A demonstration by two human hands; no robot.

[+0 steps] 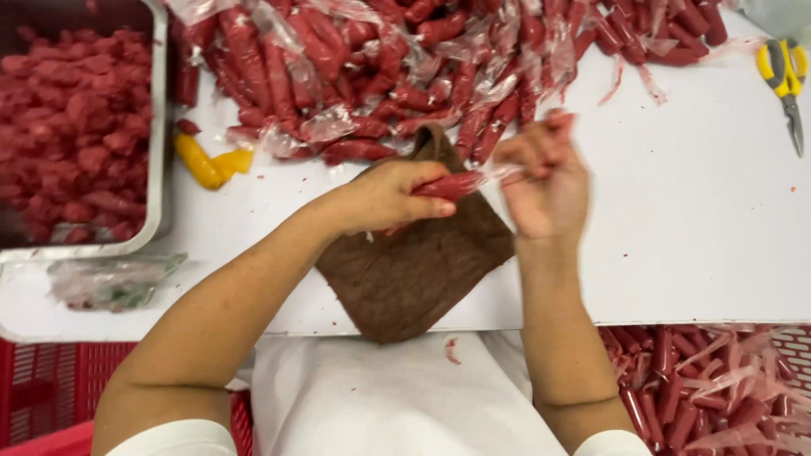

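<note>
Left hand (390,196): clenched around a red sausage (448,184), just above the brown cloth (414,262).
Right hand (545,173): blurred, pinching the clear wrapper (500,175) at the sausage's end.
Behind: sausage pile (405,67), metal tray (157,127), scissors (786,80).

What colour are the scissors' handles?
Yellow. The scissors lie at the table's top right corner, seen from the head camera.

- sausage (448,184) in left hand (384,198): red, glossy, clear plastic wrap
- right hand (545,181) pinches the thin crinkly film
- cloth (414,270): brown, matt, rough fibrous weave
- table (701,219): white, smooth, matt
- tray (157,127): bare metal, dull shine
- scissors (786,80): yellow plastic handles, metal blades
- crate (51,388): red plastic mesh
</note>
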